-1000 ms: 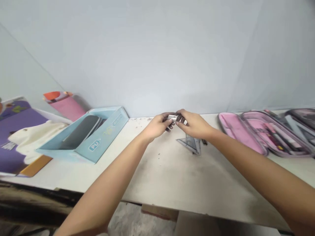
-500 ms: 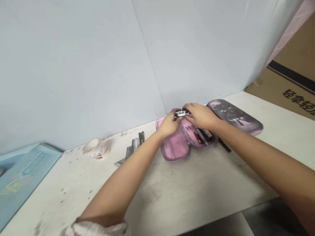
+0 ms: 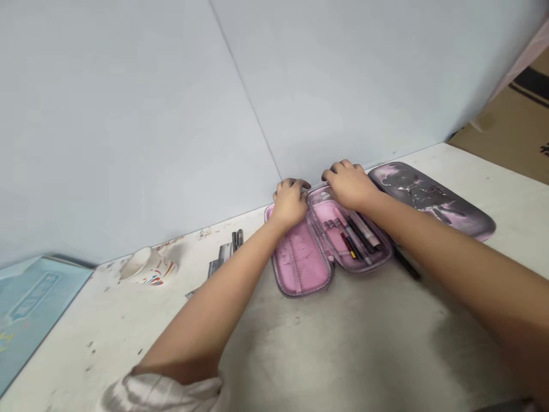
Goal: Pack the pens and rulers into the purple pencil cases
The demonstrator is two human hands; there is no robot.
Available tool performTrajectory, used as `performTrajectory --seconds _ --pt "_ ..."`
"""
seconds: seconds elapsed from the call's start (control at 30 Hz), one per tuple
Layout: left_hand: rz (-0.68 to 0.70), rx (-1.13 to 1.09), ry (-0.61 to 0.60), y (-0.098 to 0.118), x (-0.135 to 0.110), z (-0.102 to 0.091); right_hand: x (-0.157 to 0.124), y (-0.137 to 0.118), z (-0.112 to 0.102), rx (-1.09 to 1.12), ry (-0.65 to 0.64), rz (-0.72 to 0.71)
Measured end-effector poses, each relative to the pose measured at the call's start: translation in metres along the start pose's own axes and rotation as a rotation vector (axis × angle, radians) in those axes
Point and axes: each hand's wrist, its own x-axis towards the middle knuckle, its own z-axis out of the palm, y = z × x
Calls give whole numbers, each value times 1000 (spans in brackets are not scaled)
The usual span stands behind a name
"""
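Head view: we have left hand [image 3: 291, 203] and right hand [image 3: 349, 184] apart, grip unclear.
Pencil case [image 3: 309, 270]: open; if we tip it, pens [image 3: 363, 232] could spill.

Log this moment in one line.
left hand: at open pink pencil case; right hand: at same case; pens: inside case; paper cup: on table

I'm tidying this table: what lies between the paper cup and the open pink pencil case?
The head view shows two dark pen-like sticks and grey ruler-like pieces, partly hidden by the left forearm, between paper cup and pencil case.
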Motion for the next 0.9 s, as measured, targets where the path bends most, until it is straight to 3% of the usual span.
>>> performTrajectory --seconds 0.13,0.2,0.33,0.43,0.57,0.73,0.8,0.9 --pt "-44 82 40 -27 -36 -42 -4 -33 -18 36 41 -60" --pt "-50 175 46 -43 -64 -53 -9 -56 -21 61 48 -106" --pt "30 395 13 -69 -124 -46 -26 -101 -18 102 37 -178" --pt "98 445 -4 -74 -153 -37 -43 -122 -14 136 51 -194" --pt "10 217 99 -59 -158 -38 -69 -133 -11 285 144 -121" --pt "-90 -263 -19 -16 -148 -38 -91 -124 -10 573 254 -61" --pt "-103 -312 -1 4 -146 -33 -97 -114 -10 652 288 -80" --pt "-98 -192 37 33 -142 -24 -105 -91 -10 699 369 -55"
